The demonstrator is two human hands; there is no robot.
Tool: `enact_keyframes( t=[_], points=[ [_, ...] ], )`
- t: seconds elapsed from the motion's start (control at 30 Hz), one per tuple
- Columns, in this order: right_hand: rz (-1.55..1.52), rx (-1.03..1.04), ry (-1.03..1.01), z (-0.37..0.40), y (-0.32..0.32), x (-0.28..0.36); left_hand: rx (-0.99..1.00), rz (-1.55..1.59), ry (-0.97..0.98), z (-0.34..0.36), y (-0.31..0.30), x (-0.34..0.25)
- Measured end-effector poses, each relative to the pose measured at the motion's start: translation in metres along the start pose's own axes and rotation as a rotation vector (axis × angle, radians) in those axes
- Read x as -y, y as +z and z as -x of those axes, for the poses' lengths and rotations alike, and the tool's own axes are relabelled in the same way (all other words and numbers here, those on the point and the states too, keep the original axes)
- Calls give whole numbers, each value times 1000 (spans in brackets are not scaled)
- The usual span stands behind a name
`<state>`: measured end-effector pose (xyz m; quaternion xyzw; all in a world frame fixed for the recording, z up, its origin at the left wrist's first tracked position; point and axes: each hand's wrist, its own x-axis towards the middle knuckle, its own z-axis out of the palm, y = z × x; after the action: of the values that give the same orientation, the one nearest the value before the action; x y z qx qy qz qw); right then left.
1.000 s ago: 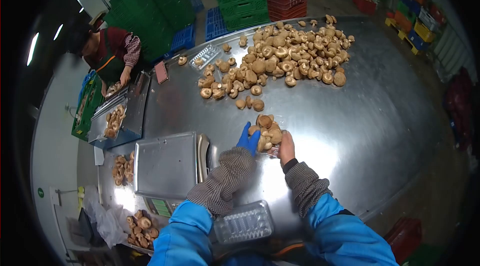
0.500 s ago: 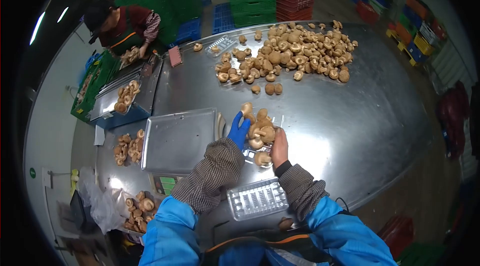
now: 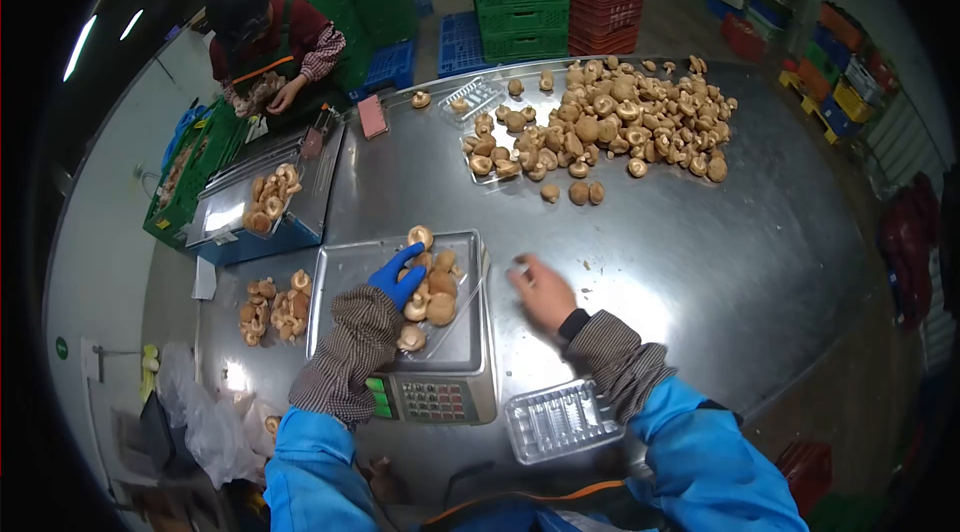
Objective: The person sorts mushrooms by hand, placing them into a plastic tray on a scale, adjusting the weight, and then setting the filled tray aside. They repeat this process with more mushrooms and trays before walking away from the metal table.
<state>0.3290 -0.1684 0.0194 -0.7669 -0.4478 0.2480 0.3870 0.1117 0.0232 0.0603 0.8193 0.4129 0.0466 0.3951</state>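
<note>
- Blue glove on my left hand (image 3: pixel 398 275), and it sits on the scale (image 3: pixel 345 277), right on top of the heaped mushrooms (image 3: pixel 440 309)

- Are the fingers clamped on anything?

- I cannot tell. The gloved fingers (image 3: pixel 412 254) are bent over the heap and touch the caps, but the heap hides the tips, so I can't say whether they pinch one or only rest there.

- And the other hand?

- My right hand (image 3: pixel 540 292) is bare, just to the right of the scale, above the steel table (image 3: pixel 700 252). Its fingers are spread apart and hold nothing.

- Where exactly is the heap?

- In a thin clear tray (image 3: pixel 470 297) on the right half of the scale's pan. One mushroom lies at the far edge of the pan and one at the near edge, and the glove covers the heap's left side.

- How would you expect it to handle?

- Light, I'd judge, and loose. The caps are soft, bruise easily and roll off each other. The tray looks flimsy and would likely buckle if gripped at one corner, so I'd take it under both long sides and lift single mushrooms by the cap with a gentle pinch.

- Anything else around?

- An empty tray (image 3: pixel 560 419) near me, right of the scale, a loose pile (image 3: pixel 610 122) beyond the scale, and a co-worker (image 3: pixel 265 42) far to its left
</note>
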Motion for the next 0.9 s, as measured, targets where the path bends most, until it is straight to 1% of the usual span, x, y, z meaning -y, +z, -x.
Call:
enact_keyframes(
  t=[0.03,0.1,0.17,0.23,0.27,0.33,0.37,0.4,0.43,0.5,0.57,0.6,0.7,0.73,0.8,0.83,0.9],
  points=[
    [71,-34,117,-15,-25,2,15,-36,84,0,-5,2],
    [311,-299,-12,-57,-46,-49,42,-105,244,-2,-11,10],
    [537,-250,120,-90,-89,-60,62,-162,321,-2,-18,5],
    [655,-194,179,-113,-114,-72,60,-222,374,-4,-19,12],
    [712,-147,189,-125,-121,-80,-40,-184,450,-5,-14,21],
    [826,-46,197,-149,-121,-90,-112,31,254,-4,-18,23],
    [823,-38,172,-159,-111,-95,-150,136,158,-5,-22,23],
    [820,-32,150,-165,-101,-97,-245,125,129,-8,-28,16],
    [814,-26,131,-170,-91,-99,-273,122,124,-15,-33,13],
    [814,7,-30,-177,-73,-99,-322,114,123,-29,-42,9],
    [813,27,-183,-180,-56,-91,-271,12,152,-50,-37,12],
    [823,9,-178,-183,-42,-92,-244,-38,171,-58,-34,11],
    [773,-41,-147,-177,-23,-88,-45,-246,-69,-62,-21,-35],
    [783,-55,-149,-172,-20,-85,46,-289,-63,-71,-19,-37],
    [575,-88,-140,-159,-18,-78,224,-370,-47,-86,-16,-32],
    [471,-100,-134,-150,-17,-69,137,-274,-39,-80,-18,-35],
    [390,-108,-233,-126,-17,-44,-34,-78,-30,-62,-23,-39]
  ],
)
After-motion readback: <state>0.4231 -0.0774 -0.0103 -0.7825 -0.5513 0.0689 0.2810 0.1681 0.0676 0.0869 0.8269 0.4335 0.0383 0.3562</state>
